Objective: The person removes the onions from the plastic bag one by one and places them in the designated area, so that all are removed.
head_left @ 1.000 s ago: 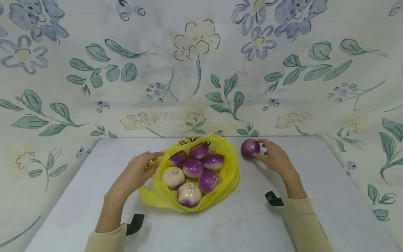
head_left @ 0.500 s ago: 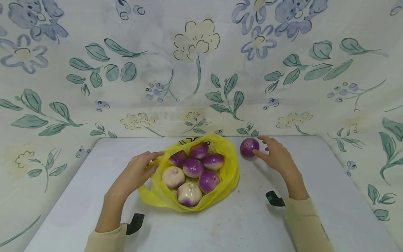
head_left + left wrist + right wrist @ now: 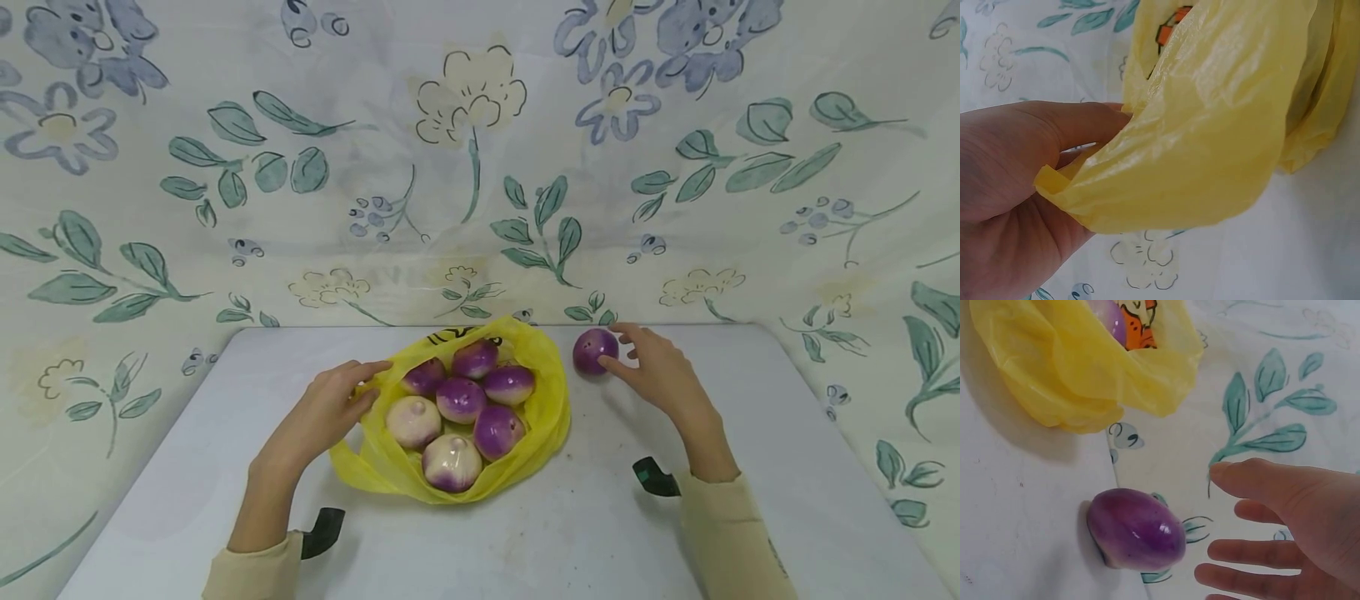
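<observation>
Fingers of the right hand (image 3: 662, 371) have slid back a little from the shiny purple egg-shaped vegetable (image 3: 591, 351); they are spread just beside it. One white table (image 3: 585, 533) carries one thin yellow plastic bag (image 3: 551, 417). If the left hand (image 3: 326, 410), its fingers pinching the edge, lets go, it may flop closed. Seven round purple-and-white vegetables (image 3: 460, 400) sit inside, right of those fingers. One lies outside; a bump might roll it.
</observation>
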`<state>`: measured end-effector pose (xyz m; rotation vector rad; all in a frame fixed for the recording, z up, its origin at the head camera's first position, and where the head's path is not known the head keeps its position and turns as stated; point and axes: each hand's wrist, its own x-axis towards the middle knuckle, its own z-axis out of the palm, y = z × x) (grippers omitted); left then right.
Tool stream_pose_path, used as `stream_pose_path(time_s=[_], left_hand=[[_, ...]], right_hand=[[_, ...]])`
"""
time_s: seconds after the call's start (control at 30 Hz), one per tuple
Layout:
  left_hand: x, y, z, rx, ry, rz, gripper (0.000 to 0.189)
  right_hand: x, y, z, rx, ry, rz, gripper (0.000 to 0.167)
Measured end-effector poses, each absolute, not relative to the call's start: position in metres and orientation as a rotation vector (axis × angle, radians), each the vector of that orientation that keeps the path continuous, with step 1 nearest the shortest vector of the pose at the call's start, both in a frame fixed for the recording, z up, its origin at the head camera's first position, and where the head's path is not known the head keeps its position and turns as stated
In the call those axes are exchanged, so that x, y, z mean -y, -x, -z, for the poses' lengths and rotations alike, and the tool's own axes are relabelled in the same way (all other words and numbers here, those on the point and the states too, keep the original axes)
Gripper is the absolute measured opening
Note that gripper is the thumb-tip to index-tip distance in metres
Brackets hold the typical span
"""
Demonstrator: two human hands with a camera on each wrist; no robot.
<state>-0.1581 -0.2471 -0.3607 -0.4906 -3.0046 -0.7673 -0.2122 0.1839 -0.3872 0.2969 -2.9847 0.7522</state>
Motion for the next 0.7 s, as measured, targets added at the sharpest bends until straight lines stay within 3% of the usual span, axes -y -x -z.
stream_pose_path(time_s=[0.7], left_hand=[[0.246,0.159,0.361,2.990,0.502,0.754,0.040]], right_hand=[[-0.166,0.199,0.372,2.974,-0.384,-0.708,0.061]])
